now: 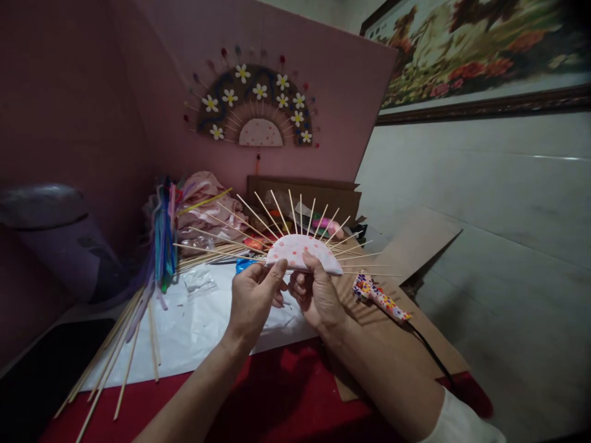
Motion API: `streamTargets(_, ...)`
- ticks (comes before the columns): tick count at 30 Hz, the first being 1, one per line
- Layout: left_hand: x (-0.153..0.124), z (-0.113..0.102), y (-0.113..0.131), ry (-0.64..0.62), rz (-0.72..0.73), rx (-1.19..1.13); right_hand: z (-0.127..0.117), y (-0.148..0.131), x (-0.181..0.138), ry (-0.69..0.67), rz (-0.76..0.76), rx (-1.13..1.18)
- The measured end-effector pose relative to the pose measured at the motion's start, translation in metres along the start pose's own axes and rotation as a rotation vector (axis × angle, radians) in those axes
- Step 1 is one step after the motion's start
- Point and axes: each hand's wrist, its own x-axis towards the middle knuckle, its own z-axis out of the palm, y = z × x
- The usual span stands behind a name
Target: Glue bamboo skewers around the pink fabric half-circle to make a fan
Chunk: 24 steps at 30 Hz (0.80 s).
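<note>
As the left hand and right hand pinch the red-printed half-disc by its lower edge, above the tabletop inward of its right edge, uneven squeezing could skew or loosen its fanned wooden sticks.

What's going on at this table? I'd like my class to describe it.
A person's left hand and right hand hold a pale, red-spotted half-disc by its straight lower edge, thumbs at the front. Thin, pale wooden sticks fan out from it. A flower-patterned, pistol-shaped tool lies on the brown cardboard sheet to the right, untouched. Behind, a brown fan-shaped decoration with white flowers hangs on a pink surface.
</note>
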Motion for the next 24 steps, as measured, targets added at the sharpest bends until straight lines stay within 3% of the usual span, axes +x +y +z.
streamTargets(10,-0.0076,0.0042,0.0016,0.063,0.092,0.025,-0.0065,0.0072,-0.0059,-0.046,0.048,0.023)
streamTargets(24,-0.0088,0.0032,0.0000,0.024,0.045,-0.145,-0.0064,0.0043,-0.0063,-0.057,0.033,0.041)
